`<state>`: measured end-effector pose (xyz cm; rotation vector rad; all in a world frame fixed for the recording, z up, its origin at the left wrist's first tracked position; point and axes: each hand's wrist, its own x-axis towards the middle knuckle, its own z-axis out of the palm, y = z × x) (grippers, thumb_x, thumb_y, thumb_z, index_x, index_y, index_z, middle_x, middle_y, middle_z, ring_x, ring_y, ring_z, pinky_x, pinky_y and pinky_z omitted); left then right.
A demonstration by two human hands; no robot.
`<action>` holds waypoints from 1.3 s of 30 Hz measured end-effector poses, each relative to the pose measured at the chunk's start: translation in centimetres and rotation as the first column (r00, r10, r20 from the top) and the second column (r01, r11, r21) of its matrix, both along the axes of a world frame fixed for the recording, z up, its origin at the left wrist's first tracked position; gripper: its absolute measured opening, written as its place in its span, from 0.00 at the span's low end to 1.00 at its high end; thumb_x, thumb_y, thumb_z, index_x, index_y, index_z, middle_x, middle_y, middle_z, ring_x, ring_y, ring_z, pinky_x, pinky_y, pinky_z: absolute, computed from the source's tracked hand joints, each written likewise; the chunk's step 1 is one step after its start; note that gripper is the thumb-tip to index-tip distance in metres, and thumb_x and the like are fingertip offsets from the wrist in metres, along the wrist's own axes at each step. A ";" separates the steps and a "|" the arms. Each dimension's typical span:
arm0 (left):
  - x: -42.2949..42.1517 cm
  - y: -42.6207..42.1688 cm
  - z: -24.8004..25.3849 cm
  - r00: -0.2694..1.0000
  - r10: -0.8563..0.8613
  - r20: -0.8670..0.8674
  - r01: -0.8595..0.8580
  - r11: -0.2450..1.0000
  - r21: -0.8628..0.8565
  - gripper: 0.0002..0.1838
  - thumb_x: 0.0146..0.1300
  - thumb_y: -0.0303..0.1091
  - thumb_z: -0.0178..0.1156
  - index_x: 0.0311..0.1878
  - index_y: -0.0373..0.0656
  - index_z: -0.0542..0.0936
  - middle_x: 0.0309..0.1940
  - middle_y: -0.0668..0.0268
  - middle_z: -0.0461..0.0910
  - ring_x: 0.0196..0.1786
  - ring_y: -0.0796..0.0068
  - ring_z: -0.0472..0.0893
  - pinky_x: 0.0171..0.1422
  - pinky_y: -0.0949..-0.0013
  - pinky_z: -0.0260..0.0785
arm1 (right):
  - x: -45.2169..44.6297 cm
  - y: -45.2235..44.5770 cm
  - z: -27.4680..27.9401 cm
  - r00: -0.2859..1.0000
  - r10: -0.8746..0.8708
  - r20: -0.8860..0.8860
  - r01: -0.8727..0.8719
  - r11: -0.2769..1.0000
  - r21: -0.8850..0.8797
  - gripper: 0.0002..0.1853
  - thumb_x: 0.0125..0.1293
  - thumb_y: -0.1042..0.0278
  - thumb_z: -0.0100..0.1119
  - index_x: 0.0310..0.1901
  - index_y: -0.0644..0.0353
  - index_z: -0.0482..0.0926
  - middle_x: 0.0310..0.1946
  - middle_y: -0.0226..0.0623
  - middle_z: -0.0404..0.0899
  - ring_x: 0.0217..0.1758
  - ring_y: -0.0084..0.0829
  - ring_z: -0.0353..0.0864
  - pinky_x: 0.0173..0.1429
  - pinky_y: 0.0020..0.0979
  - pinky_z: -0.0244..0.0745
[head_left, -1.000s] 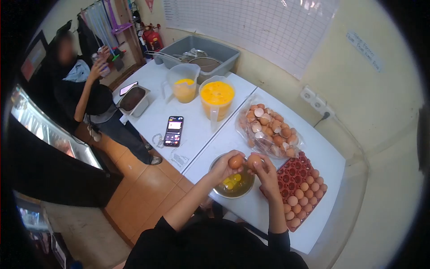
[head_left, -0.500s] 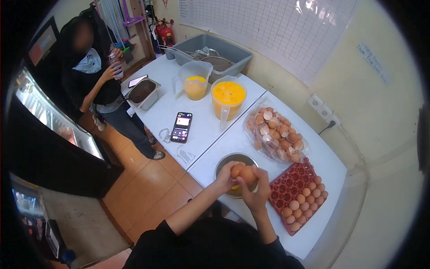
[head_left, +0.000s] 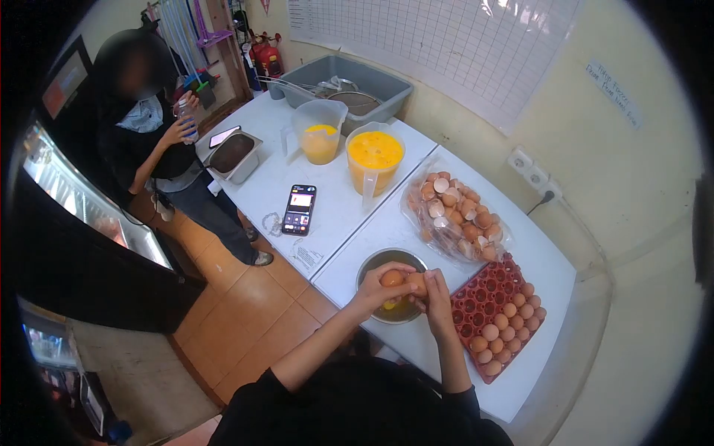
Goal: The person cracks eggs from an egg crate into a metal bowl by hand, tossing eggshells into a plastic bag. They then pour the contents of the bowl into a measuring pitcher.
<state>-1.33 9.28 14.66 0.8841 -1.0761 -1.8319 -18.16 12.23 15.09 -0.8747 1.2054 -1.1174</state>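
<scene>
Over a round metal bowl [head_left: 401, 320], my left hand [head_left: 377, 288] is closed on a brown egg [head_left: 391, 278]. My right hand [head_left: 437, 296] holds another brown egg [head_left: 417, 284], touching or very near the first one. Whether either shell is cracked cannot be made out. Yellow yolk shows in the bowl below my fingers. Right of the bowl lies a red egg tray [head_left: 476, 302], its right part filled with brown eggs [head_left: 515, 322] and its left part with bare cups. Behind it sits a clear plastic bag of broken shells [head_left: 455, 215].
Two jugs of yellow liquid [head_left: 374, 151] [head_left: 320, 143] stand behind a phone [head_left: 299, 209]. A grey tub [head_left: 401, 93] and a metal pan [head_left: 249, 160] are farther back. A person [head_left: 171, 149] holding a bottle stands left of the table.
My hands first brought the two eggs together, then shifted slightly, with the right fingers now lower around its egg. The other person has lowered the bottle. The camera view has shifted.
</scene>
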 end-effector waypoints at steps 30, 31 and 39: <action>1.9 -1.7 -3.9 0.995 0.009 0.096 -0.005 0.999 -0.034 0.17 0.50 0.29 0.77 0.41 0.40 0.81 0.43 0.66 0.82 0.47 0.78 0.79 0.55 0.74 0.72 | -1.5 -1.6 -2.1 0.954 0.191 -0.233 -0.214 0.974 -0.078 0.19 0.60 0.77 0.68 0.53 0.72 0.81 0.35 0.41 0.86 0.35 0.21 0.85 0.39 0.20 0.80; 1.7 -1.7 -4.0 0.987 0.016 0.162 -0.001 0.996 -0.088 0.17 0.50 0.29 0.78 0.41 0.40 0.81 0.43 0.67 0.82 0.47 0.79 0.79 0.54 0.74 0.72 | -1.5 -1.6 -2.2 0.941 0.183 -0.286 -0.217 0.972 -0.092 0.19 0.59 0.76 0.69 0.52 0.71 0.82 0.35 0.40 0.86 0.34 0.20 0.84 0.38 0.19 0.79; 0.2 -1.7 -5.3 0.912 0.173 0.372 -0.085 0.967 -0.241 0.18 0.44 0.30 0.78 0.39 0.40 0.81 0.39 0.65 0.83 0.44 0.77 0.80 0.52 0.71 0.73 | -0.9 -1.4 -3.5 0.831 -0.003 -0.556 -0.159 0.957 -0.244 0.20 0.53 0.71 0.74 0.48 0.67 0.85 0.30 0.34 0.86 0.28 0.14 0.79 0.34 0.18 0.75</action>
